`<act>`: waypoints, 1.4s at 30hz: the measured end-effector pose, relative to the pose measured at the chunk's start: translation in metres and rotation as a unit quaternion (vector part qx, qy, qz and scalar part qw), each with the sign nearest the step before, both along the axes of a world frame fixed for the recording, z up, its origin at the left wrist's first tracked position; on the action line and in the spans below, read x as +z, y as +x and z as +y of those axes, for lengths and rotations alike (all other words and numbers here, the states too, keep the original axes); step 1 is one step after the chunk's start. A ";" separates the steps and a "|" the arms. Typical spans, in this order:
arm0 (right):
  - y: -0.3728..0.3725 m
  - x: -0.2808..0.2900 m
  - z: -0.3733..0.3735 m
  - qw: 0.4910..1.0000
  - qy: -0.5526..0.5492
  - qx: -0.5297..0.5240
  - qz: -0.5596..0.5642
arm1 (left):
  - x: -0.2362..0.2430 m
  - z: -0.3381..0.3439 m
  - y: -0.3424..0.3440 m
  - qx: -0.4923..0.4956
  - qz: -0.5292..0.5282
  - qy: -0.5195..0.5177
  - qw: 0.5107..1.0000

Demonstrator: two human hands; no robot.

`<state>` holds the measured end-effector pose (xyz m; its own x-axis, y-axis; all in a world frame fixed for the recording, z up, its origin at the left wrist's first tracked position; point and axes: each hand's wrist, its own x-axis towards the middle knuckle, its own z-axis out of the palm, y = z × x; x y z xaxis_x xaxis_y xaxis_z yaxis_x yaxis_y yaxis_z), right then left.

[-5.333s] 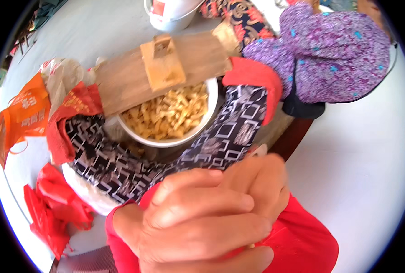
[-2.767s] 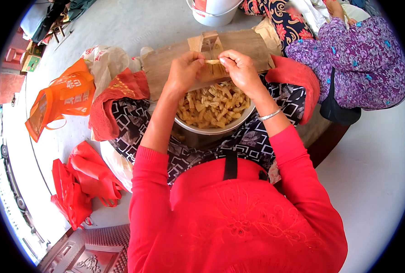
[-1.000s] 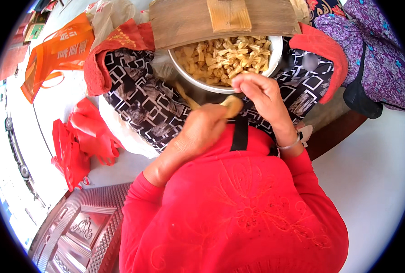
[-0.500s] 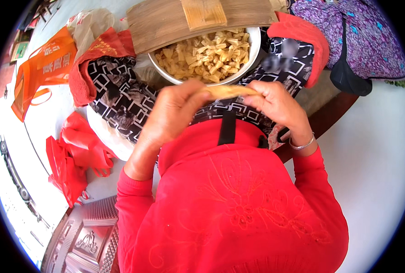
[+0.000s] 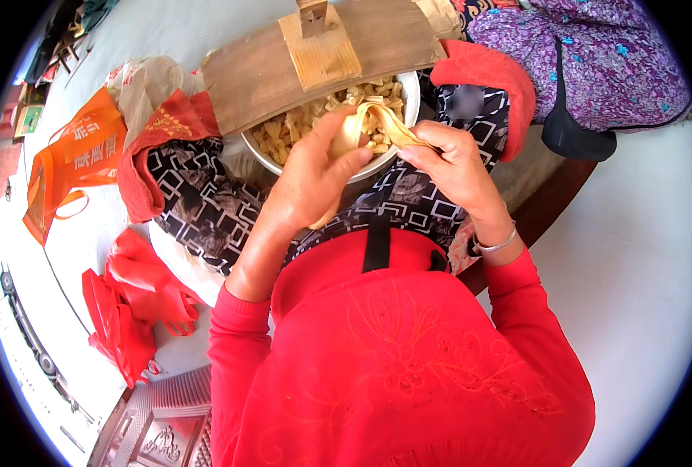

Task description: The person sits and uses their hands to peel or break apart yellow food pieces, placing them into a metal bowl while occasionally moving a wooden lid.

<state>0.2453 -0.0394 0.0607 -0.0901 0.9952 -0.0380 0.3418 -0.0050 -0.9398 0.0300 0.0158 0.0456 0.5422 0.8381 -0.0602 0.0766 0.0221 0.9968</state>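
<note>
My left hand (image 5: 311,175) and my right hand (image 5: 451,163) both grip a pale yellow, soft strip (image 5: 385,121), which is folded and draped between them above a white bowl (image 5: 256,152). My left fingers are closed round one part, with some hanging below my palm; my right thumb and fingers pinch the other end. The bowl holds many small tan strip pieces (image 5: 280,132). A wide wooden board (image 5: 245,89) lies across the bowl's far side, with a lighter wooden block (image 5: 318,58) on it. Dark patterned cloth (image 5: 194,198) surrounds the bowl's near side.
Red towels (image 5: 140,179) lie at either side of the bowl. An orange bag (image 5: 70,163) and red bags (image 5: 140,288) are at the left. At upper right is a person in purple floral clothing (image 5: 595,70), beside a black pouch (image 5: 579,140). A carved brown panel (image 5: 167,424) is at bottom left.
Since a moment ago, the strip has gone from stretched level over my lap to folded and draped over the bowl, both hands still on it, my left hand higher up.
</note>
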 end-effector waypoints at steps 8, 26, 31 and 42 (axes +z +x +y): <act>0.015 -0.017 0.025 0.999 -0.011 -0.011 0.045 | -0.009 0.012 0.001 0.033 0.014 -0.032 0.999; 0.000 -0.007 0.028 0.953 0.114 0.036 -0.280 | -0.015 0.017 0.022 0.060 0.333 0.448 0.828; -0.006 0.015 0.030 0.967 0.187 0.046 -0.169 | -0.008 0.012 0.029 -0.049 0.116 0.157 0.980; -0.016 -0.001 0.022 0.995 -0.021 0.061 -0.070 | 0.049 0.029 0.025 0.005 0.197 0.282 0.939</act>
